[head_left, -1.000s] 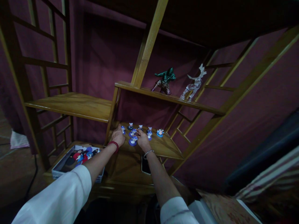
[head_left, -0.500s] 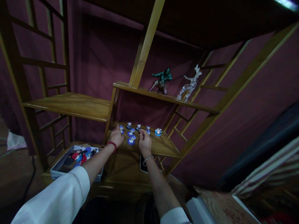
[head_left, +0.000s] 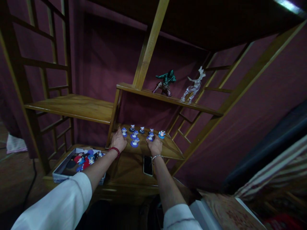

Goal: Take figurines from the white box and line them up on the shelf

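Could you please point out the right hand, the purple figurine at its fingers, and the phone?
Right hand (head_left: 155, 147): head view, back of the hand.
Purple figurine (head_left: 150, 136): head view, its body.
Phone (head_left: 148, 165): head view, its dark screen.

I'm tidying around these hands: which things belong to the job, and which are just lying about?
Job, apparently:
small purple-, black- and blue-based figurines
open whitish box of colourful figures

Lying about:
black rectangular phone
glossy green-and-purple crouching statuette
clear, glassy deer statuette
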Action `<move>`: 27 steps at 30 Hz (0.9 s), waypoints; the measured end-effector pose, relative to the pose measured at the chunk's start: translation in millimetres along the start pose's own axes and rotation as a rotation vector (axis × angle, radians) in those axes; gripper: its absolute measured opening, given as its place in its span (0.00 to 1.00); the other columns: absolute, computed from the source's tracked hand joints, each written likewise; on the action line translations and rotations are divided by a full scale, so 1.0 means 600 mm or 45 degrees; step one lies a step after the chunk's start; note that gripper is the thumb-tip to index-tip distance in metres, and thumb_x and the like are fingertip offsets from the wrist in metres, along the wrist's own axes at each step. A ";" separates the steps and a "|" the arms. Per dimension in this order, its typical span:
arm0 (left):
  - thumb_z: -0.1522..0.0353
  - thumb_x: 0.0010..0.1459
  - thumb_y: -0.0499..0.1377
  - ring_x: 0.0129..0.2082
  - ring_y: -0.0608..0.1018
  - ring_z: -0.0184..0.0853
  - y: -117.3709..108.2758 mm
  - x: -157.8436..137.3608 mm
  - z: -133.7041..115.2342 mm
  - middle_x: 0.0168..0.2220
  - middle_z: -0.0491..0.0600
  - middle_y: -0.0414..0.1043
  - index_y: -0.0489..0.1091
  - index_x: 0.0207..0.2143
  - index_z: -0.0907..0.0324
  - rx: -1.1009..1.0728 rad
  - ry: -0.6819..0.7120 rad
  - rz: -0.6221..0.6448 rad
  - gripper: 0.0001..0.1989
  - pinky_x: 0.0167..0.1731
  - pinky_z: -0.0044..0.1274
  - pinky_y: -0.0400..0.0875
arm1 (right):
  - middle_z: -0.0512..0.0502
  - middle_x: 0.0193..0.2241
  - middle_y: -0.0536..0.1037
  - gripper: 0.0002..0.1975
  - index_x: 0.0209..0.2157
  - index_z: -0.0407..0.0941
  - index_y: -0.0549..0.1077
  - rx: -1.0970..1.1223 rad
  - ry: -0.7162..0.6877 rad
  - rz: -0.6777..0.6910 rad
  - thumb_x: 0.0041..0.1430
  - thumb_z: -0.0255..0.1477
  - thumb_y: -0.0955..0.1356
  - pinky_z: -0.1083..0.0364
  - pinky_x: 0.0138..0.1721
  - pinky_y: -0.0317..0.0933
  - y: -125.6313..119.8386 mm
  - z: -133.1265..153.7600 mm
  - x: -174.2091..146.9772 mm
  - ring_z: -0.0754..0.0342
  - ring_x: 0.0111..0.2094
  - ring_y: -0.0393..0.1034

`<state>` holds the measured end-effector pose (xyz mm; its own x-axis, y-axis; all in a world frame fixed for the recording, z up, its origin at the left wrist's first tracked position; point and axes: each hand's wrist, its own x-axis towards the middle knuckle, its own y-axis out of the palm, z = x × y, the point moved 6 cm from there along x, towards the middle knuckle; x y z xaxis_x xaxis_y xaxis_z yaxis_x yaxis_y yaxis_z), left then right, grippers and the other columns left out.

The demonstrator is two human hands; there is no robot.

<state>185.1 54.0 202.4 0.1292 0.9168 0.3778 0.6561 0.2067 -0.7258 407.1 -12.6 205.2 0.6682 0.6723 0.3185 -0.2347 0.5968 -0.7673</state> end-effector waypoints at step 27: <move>0.75 0.48 0.51 0.49 0.67 0.40 0.002 0.001 -0.003 0.48 0.61 0.65 0.48 0.56 0.70 0.044 -0.007 0.023 0.32 0.47 0.27 0.59 | 0.48 0.34 0.76 0.19 0.42 0.48 0.68 0.034 -0.175 0.093 0.45 0.34 0.67 0.55 0.35 0.61 0.049 0.023 0.027 0.51 0.35 0.70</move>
<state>187.4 54.1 203.2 0.1363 0.9223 0.3616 0.6278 0.2019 -0.7518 400.9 22.1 195.4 0.5463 0.7667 0.3372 -0.2991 0.5546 -0.7765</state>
